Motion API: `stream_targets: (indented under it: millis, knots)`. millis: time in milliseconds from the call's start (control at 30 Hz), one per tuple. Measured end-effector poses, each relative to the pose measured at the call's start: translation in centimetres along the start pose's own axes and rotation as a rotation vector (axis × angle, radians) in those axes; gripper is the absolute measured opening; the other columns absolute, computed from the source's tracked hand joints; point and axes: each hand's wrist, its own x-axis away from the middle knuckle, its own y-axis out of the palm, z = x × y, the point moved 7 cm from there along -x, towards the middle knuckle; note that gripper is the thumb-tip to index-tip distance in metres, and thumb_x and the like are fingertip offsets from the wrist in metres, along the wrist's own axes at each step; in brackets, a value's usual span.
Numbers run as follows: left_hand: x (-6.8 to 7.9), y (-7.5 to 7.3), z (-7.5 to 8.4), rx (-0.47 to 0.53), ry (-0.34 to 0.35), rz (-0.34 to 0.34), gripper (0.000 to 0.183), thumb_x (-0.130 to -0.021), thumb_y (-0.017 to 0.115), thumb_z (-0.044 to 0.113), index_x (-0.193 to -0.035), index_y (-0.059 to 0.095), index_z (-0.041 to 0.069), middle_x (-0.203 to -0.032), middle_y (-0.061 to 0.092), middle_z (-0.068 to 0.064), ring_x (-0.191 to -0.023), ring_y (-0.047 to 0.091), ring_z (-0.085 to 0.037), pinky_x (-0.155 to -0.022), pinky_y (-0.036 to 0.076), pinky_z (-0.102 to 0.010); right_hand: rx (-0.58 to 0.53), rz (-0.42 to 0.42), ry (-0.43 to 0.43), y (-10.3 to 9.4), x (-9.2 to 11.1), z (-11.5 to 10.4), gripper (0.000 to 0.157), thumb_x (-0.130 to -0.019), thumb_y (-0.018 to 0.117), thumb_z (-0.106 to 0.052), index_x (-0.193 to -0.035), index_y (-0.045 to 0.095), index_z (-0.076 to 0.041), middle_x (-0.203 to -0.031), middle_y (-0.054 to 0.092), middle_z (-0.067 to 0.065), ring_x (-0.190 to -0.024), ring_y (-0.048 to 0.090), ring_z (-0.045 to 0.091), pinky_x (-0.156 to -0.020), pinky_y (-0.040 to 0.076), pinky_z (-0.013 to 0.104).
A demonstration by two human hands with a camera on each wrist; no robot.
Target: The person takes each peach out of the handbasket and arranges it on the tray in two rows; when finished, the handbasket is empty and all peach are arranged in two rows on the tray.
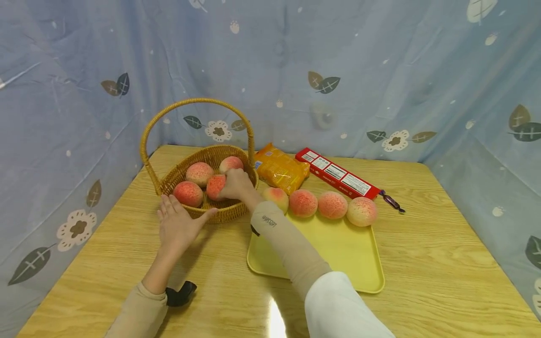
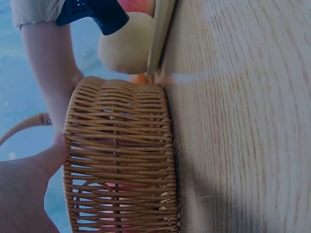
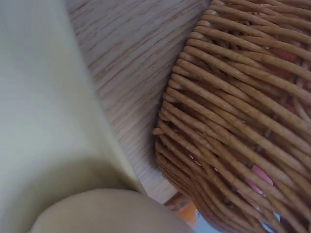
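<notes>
Inside the wicker basket (image 1: 226, 215), with its tall arched handle, my right hand (image 1: 237, 184) grips a reddish peach (image 1: 214, 188). Its far fingers are hidden behind the hand. Around it in the basket lie several more peaches, among them a red one (image 1: 188, 194) at the left and a paler one (image 1: 200, 173) behind. My left hand (image 1: 179, 223) is at the basket's front rim, fingers straight and thumb spread along the rim. In the left wrist view, the thumb of that hand (image 2: 29, 179) meets the top of the woven side (image 2: 119, 145).
Right of the basket lies a yellow tray (image 1: 346, 253), with several peaches (image 1: 332, 205) in a row along its far edge. Beyond are an orange packet (image 1: 281, 168), a red box (image 1: 338, 173) and a small dark wrapped sweet (image 1: 392, 202). A patterned curtain (image 1: 274, 70) encloses the table.
</notes>
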Motion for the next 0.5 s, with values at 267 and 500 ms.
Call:
stream_targets:
  millis: [267,500]
  knots:
    - [0.0,0.1,0.0,0.002,-0.001,-0.010,0.130,-0.081,0.049,0.079,-0.144,-0.003,-0.022,-0.150,-0.009,-0.042,-0.141,-0.003,-0.053,-0.113,0.003,-0.061,-0.244,0.064,0.046,-1.3,0.7,0.8,0.045,-0.073,0.085,-0.038,-0.101,0.074,-0.005,-0.070,0.060,-0.001,-0.077,0.059,0.017,-0.065,0.048,0.024]
    - [0.2,-0.1,0.1,-0.008,0.011,0.002,0.129,-0.081,0.049,0.079,-0.143,-0.002,-0.023,-0.149,-0.008,-0.043,-0.141,-0.003,-0.054,-0.113,0.004,-0.061,-0.505,0.073,0.035,-3.0,1.7,1.1,0.050,-0.074,0.085,-0.032,-0.116,0.073,-0.007,-0.098,0.074,0.006,-0.070,0.058,0.010,-0.061,0.043,0.019]
